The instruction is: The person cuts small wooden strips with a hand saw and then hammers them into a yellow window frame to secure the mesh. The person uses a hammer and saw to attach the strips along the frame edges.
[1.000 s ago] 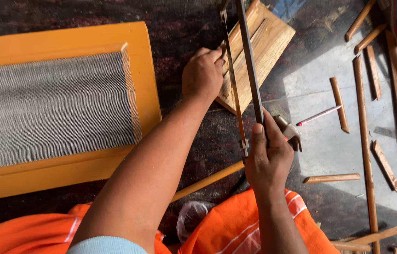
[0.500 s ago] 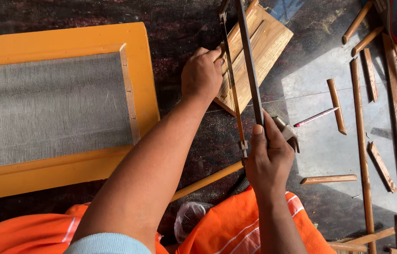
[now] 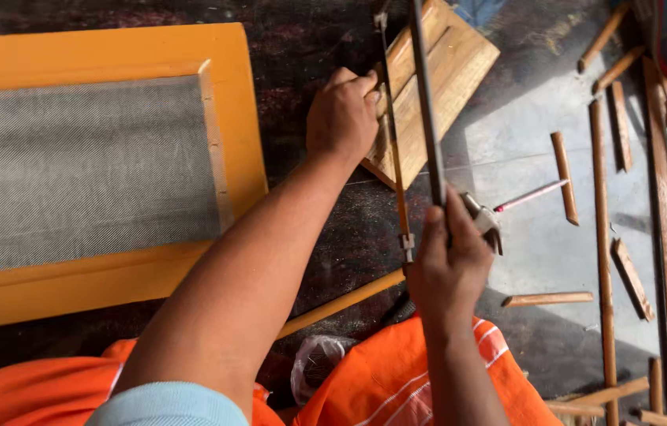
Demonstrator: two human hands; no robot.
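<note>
A small plastic bag (image 3: 314,371) with bits inside sits by your knees. The dark floor (image 3: 310,55) holds wood strips (image 3: 564,177) at 3 o'clock and a yellow mesh frame (image 3: 239,102) at 9. Your left hand (image 3: 341,118) presses the wood board (image 3: 444,87) at 12 o'clock. Your right hand (image 3: 448,264) is wrapped tight around the saw (image 3: 424,102), which lies across the board.

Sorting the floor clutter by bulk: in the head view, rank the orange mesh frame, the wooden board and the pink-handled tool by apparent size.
1. Orange mesh frame, largest by far, though cut off at the left edge.
2. Wooden board, partly behind the hacksaw.
3. Pink-handled tool, thin and smallest.
</note>
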